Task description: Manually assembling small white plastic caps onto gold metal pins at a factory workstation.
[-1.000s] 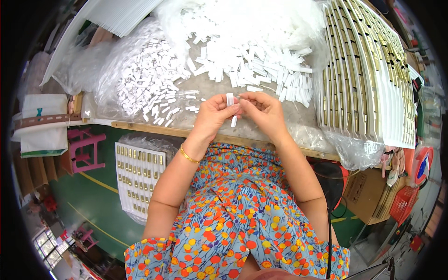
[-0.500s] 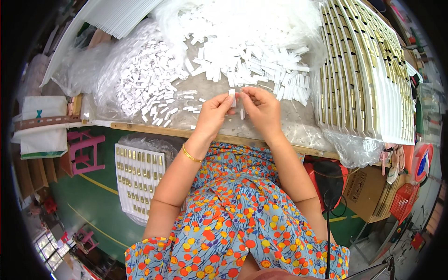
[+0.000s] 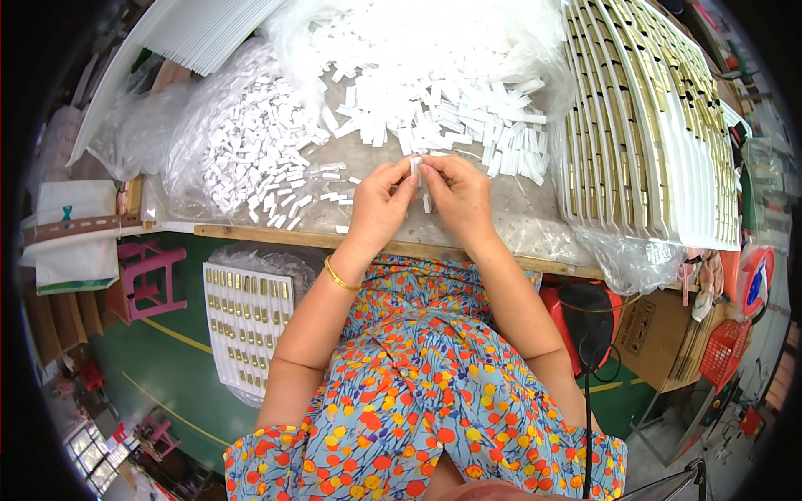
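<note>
White plastic, one small upright strip (image 3: 415, 167), and it's right in the middle of the action! The left grip (image 3: 382, 205) has thumb and fingers clamped on it from one side; the right grip (image 3: 461, 200) comes in opposite, thumb and fingertips pinched together on its upper part. The two hands are nearly touching at the tips. Just below, between the palms, sits a second white piece (image 3: 427, 203) (held or lying loose, I can't tell from this angle).

Out we go! Grey worktop (image 3: 530, 219) shows to the right of the right hand, a decent lane for the elbow side, running up to tall white trays (image 3: 702, 204) lined with gold pieces. On the left it's tighter: loose small white pieces (image 3: 280, 200) spread almost to the wrist, backed by clear plastic film (image 3: 185, 159). Straight ahead, a heap of longer white strips (image 3: 510, 134) spills toward the knuckles, its near fringe just beyond the fingertips. Nearest the body, the wooden front edge (image 3: 313, 240) passes under both forearms. Below it, on the left, there's another gold-dotted tray (image 3: 248, 321), and further out a pink stool (image 3: 150, 280).
</note>
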Available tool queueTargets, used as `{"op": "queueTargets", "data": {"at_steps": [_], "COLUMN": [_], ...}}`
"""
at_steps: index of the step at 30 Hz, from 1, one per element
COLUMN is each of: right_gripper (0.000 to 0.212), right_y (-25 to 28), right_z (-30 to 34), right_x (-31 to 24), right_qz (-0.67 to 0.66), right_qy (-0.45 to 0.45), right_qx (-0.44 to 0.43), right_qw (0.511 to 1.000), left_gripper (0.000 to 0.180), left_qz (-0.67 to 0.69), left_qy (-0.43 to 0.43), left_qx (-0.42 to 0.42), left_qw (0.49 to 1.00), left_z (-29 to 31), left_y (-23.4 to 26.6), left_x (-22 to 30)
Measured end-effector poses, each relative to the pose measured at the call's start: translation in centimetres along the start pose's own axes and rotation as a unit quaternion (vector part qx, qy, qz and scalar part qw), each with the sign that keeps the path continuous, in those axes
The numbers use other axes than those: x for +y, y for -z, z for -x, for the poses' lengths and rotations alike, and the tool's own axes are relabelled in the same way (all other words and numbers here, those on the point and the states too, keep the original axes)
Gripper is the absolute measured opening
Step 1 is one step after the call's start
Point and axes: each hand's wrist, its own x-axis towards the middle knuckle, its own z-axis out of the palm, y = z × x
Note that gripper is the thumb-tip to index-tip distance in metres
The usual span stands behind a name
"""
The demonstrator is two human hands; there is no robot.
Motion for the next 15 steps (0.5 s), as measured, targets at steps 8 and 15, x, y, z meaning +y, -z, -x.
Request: {"op": "queueTargets", "data": {"at_steps": [8,15], "right_gripper": [0.01,0.016], "right_y": [0.1,-0.5], "right_z": [0.1,0.9], "right_x": [-0.6,-1.0], "right_qz": [0.006,0.1], "right_qy": [-0.004,0.058], "right_qx": [-0.013,-0.004], "right_qw": [1.0,0.993], "left_gripper": [0.023,0.022], "left_qz": [0.053,0.204], "left_qy": [-0.001,0.139], "left_qx": [0.001,0.023], "left_qw": [0.999,0.969], "left_z": [0.0,0.1], "left_y": [0.1,0.1], "left_x": [0.8,-0.1]}}
